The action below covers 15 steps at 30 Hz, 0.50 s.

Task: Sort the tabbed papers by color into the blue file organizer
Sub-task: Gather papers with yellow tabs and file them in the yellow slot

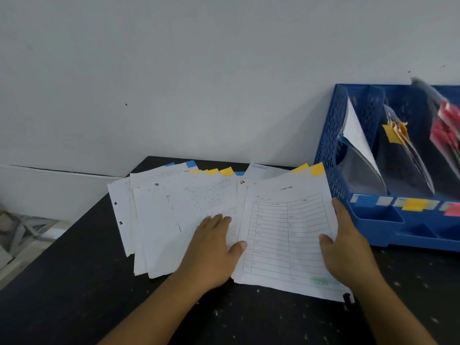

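A speckled black tabletop (74,282) fills the lower frame beneath a plain grey-white wall (174,70). At centre, fanned white papers with yellow and blue tabs (189,202) lie under the flat, relaxed left hand (214,247). The right hand (348,247) grips a yellow-tabbed printed table sheet (286,232) beside the blue perforated plastic file organizer (331,135) at right.

Soft, even, dimmish light; mild overall blur, wide-angle bending at the edges.
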Each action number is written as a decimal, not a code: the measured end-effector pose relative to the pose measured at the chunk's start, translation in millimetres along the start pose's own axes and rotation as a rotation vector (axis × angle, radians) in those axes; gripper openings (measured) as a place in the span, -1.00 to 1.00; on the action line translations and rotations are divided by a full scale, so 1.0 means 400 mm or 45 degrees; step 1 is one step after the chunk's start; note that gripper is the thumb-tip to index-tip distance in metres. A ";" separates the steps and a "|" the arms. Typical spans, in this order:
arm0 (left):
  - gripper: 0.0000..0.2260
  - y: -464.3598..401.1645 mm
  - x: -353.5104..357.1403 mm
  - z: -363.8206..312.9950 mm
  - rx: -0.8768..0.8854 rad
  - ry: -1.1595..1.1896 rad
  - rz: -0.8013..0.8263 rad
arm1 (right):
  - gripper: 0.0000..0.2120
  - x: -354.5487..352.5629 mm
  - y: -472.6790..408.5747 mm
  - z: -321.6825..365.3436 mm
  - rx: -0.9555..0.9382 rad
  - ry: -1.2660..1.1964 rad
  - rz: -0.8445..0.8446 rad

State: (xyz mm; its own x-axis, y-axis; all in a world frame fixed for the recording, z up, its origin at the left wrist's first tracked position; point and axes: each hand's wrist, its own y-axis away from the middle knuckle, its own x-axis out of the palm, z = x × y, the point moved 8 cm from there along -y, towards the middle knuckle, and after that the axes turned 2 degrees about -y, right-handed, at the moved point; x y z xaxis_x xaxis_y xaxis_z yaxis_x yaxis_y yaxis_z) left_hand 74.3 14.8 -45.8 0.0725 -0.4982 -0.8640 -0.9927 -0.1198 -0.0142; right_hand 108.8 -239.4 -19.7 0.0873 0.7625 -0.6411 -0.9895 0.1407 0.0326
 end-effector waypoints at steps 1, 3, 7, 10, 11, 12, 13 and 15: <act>-0.35 -0.010 0.018 0.001 -0.030 -0.072 0.037 | -0.29 0.001 0.001 0.001 -0.021 0.012 -0.008; -0.27 -0.023 0.036 0.012 -0.073 -0.197 0.071 | -0.32 -0.001 0.000 0.001 -0.049 0.014 -0.023; -0.12 -0.038 -0.001 0.063 -0.149 -0.291 -0.036 | -0.41 -0.001 -0.011 -0.007 -0.023 0.026 -0.017; -0.04 -0.042 -0.035 0.113 -0.211 -0.328 -0.090 | -0.49 0.004 -0.014 -0.007 -0.014 0.024 -0.022; -0.03 -0.044 -0.041 0.128 -0.232 -0.340 -0.090 | -0.51 0.006 -0.015 -0.007 -0.016 0.018 -0.028; -0.02 -0.045 -0.044 0.139 -0.246 -0.353 -0.091 | -0.52 0.007 -0.016 -0.008 -0.019 0.013 -0.034; -0.02 -0.046 -0.047 0.147 -0.257 -0.359 -0.092 | -0.54 0.008 -0.017 -0.009 -0.023 0.012 -0.037; -0.05 -0.048 -0.050 0.155 -0.269 -0.347 -0.099 | -0.55 0.009 -0.019 -0.012 -0.026 0.012 -0.043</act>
State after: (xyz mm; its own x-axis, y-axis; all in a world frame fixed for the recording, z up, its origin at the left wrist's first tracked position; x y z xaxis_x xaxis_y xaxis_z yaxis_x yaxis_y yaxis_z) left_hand 86.1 80.4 -59.6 0.0905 -0.2362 -0.9675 -0.9412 -0.3379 -0.0055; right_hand 115.8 -240.9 -26.0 0.1200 0.7514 -0.6489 -0.9881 0.1535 -0.0050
